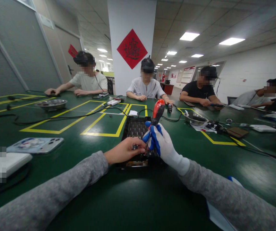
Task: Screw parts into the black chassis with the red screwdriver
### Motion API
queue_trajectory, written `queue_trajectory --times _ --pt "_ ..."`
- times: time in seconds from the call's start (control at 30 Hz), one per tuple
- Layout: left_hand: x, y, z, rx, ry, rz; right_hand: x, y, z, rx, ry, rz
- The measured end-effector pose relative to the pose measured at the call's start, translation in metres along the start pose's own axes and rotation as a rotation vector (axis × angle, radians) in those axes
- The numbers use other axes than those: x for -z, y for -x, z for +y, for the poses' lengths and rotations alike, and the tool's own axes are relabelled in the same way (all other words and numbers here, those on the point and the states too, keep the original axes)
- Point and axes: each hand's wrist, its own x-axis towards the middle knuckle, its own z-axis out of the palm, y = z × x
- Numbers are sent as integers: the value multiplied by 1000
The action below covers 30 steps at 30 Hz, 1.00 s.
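Note:
My right hand (163, 146), in a white glove with blue fingers, is closed around a screwdriver (157, 113) with a red and black handle. The screwdriver stands nearly upright, its shaft slanting down to the left. Its tip is close to the fingers of my bare left hand (125, 149). Those fingers are bent together over a black casing (125, 132) full of small parts; a small dark round piece shows by them. What they pinch, if anything, is hidden. The casing lies flat on the green table (138, 195) straight ahead of me.
A phone (35, 145) and a white box-shaped item (10, 170) lie to my left. Metal bowls (51, 104) stand farther back on both sides, with black cables (85, 114) across the table. Several people sit around it. A loose glove (235, 181) lies near my right sleeve.

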Motion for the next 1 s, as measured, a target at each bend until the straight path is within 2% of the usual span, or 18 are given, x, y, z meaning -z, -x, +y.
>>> queue_trajectory --times 0.13,0.3,0.47,0.63,0.8,1.0 --pt "-1 1 0 52 -18 41 0 -1 1 1 -3 8" --pt "0 0 0 -22 30 -11 1 -1 2 10 -6 10" --pt "1 1 -1 46 -23 63 1 -1 2 10 10 23" --pt "0 1 -2 -18 -6 20 0 -1 0 -3 -3 23" --pt "0 0 -2 65 -30 67 0 0 0 5 -4 18" --pt "1 0 -2 -18 12 31 2 -1 2 29 21 40"
